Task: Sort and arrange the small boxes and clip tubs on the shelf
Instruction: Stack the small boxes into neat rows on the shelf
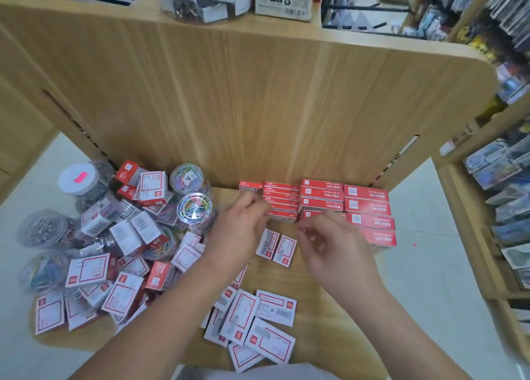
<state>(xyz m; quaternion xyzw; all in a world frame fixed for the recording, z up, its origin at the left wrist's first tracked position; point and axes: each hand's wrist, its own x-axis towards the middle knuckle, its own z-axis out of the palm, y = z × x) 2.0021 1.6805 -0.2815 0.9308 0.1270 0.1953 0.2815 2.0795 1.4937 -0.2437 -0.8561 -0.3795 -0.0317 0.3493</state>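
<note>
From the head view: my left hand (241, 230) curls its fingers round the near left corner of the narrow row of red boxes (281, 200) at the back of the shelf (312, 302), gripping it; my right hand (329, 244) hovers just beside, fingers loosely bent, and I cannot tell whether it pinches anything; two white boxes (275, 249) lie between my hands; clip tubs (195, 207) and loose boxes are heaped to the left.

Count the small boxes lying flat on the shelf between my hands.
2. One box nearer the left hand, the other box beside it, nearer the right hand. More may hide under the hands.
</note>
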